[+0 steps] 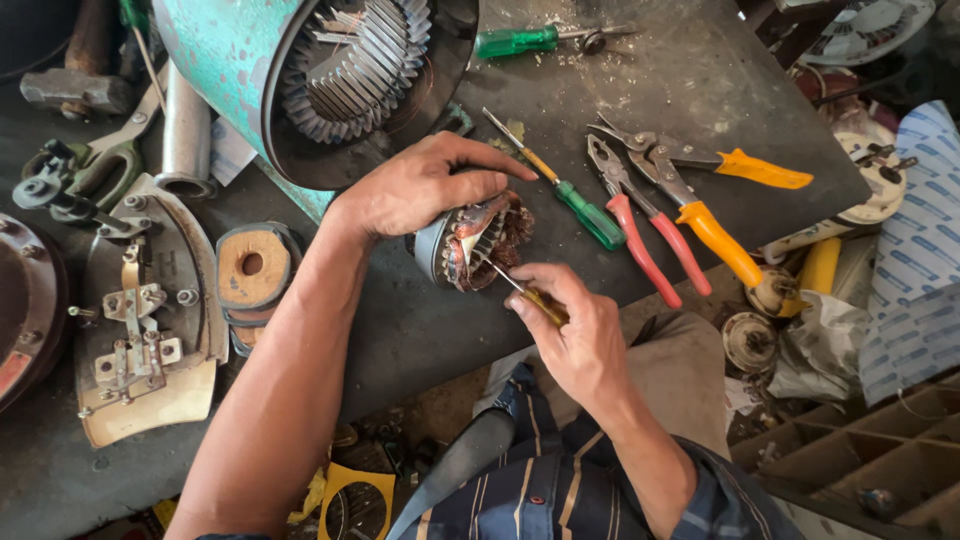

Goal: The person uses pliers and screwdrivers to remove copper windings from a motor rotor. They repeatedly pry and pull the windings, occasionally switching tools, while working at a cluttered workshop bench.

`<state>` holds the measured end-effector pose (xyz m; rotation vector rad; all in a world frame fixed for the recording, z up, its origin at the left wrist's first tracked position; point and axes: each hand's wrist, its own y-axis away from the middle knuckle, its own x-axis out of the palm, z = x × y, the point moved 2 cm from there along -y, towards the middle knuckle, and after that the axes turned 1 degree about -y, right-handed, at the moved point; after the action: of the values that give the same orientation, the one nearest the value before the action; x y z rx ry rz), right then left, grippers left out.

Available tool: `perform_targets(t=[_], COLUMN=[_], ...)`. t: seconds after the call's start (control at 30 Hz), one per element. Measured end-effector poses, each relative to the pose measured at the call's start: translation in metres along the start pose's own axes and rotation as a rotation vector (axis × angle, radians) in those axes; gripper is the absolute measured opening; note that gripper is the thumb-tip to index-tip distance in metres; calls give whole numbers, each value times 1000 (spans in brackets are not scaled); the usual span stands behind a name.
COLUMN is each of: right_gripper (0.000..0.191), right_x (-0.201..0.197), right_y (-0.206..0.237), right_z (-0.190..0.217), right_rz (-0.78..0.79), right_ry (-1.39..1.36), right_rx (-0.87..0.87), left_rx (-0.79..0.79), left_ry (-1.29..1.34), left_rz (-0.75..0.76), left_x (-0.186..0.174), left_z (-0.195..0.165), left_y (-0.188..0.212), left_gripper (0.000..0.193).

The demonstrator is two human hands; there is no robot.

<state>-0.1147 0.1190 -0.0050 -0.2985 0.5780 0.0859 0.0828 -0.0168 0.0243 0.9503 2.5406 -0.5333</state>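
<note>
My left hand (425, 185) grips a small motor stator (470, 245) with copper windings, pressing it on its side against the dark workbench (640, 80). My right hand (575, 335) holds a small yellow-handled screwdriver (535, 300), its tip poking into the stator's windings. A green-handled screwdriver (575, 205) lies just right of the stator.
Red-handled pliers (645, 240) and yellow-handled snips (700, 215) lie to the right. A large teal motor housing (330, 70) sits behind my left hand. An iron soleplate (150, 310), tape rolls (250, 265) and a metal tube (185, 130) are at left. Another green screwdriver (520, 40) lies at the back.
</note>
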Motion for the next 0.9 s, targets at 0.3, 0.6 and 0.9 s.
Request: perform_targets(t=[0.3,0.6,0.9], right_gripper=[19,30,17], right_x=[4,-10,14], right_y=[-6,-17,-49], right_z=[-14,14,32], right_rz=[-26,-70,-6], right_ry=[-167,202,553], right_rx=[30,-134,-254], left_rx=[-60,-12,9], left_ry=[127,87,71], left_rz=[64,27,23], left_x=[-6,-3,1], left_z=[10,12,1], left_y=[0,-2,-5], left_gripper=[42,44,46])
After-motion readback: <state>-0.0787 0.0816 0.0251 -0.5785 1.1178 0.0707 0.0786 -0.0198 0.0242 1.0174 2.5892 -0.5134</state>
